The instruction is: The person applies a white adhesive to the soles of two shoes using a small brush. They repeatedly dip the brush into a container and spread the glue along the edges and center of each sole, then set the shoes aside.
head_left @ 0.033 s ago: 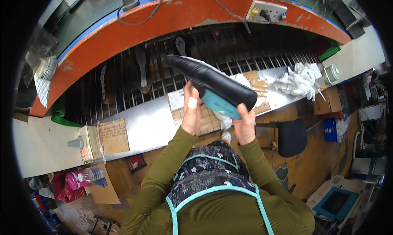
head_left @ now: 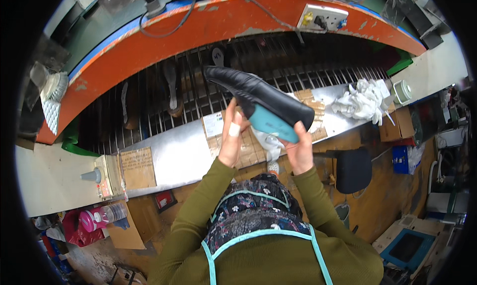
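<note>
I hold a black leather shoe (head_left: 251, 91) with a teal insert (head_left: 271, 123) at its heel end, tilted above the steel bench edge (head_left: 174, 158). My left hand (head_left: 232, 136), with a white plaster on one finger, grips the shoe from the left side. My right hand (head_left: 299, 151) holds the heel end from below. A white cloth (head_left: 268, 143) hangs between my hands under the shoe. My sleeves are olive green, and I wear a dark flowered apron with teal trim.
Behind the shoe runs a barred metal rack (head_left: 198, 106) with other shoes (head_left: 171, 86) on it, under an orange curved guard (head_left: 198, 32). Crumpled white cloth (head_left: 362, 101), a tape roll (head_left: 401, 92), cardboard pieces (head_left: 136, 161), a black stool (head_left: 353, 171) and a pink bottle (head_left: 94, 218) lie around.
</note>
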`<state>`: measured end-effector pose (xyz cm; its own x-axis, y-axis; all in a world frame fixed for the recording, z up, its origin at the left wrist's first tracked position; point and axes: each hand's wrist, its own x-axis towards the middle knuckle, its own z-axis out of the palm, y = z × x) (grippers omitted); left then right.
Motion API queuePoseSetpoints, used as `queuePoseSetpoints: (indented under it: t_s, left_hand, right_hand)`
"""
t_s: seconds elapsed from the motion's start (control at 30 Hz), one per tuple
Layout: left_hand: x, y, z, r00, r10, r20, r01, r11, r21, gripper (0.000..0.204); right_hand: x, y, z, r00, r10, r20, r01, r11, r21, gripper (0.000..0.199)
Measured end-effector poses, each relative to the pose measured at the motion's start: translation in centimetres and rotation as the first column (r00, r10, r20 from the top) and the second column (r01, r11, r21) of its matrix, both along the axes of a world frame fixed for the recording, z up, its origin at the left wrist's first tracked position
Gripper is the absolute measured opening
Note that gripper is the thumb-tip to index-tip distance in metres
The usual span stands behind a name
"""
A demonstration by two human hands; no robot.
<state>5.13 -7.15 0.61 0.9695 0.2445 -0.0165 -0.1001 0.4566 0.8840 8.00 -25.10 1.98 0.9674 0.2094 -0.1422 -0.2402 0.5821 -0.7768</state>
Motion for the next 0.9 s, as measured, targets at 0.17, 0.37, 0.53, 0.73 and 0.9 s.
queuePoseSetpoints:
  t_s: [0.17, 0.37, 0.53, 0.73, 0.9]
  left_hand:
    - [-1.6, -0.7, -6.4, 0.848, 0.113, -0.517, 0.312, 0.682, 0.661, 0.070]
    - [-4.6, -8.8, -12.9, 0.694, 0.260, -0.672, 0.376, 0.664, 0.646, 0.073]
    - [-3.6, -12.7, -13.0, 0.592, 0.497, -0.635, 0.293, 0.601, 0.744, 0.058]
    - [-2.7, -14.4, -13.2, 0.510, 0.655, -0.558, 0.187, 0.549, 0.815, 0.028]
    - [-2.7, -14.6, -13.4, 0.480, 0.673, -0.564, 0.182, 0.552, 0.814, 0.020]
  right_hand:
    - [15.1, -2.8, -3.4, 0.993, -0.010, -0.113, 0.011, 1.000, 0.007, 0.045]
    - [33.8, 1.6, -14.0, 0.944, -0.260, 0.204, 0.312, 0.903, -0.295, 0.039]
    - [37.1, 1.2, -21.4, 0.931, 0.029, 0.363, 0.175, 0.837, -0.518, 0.047]
    - [41.8, -4.8, -21.9, 0.840, 0.537, 0.078, 0.007, 0.134, -0.991, 0.073]
    - [53.7, -7.8, -21.6, 0.845, 0.457, 0.277, 0.363, -0.110, -0.925, 0.083]
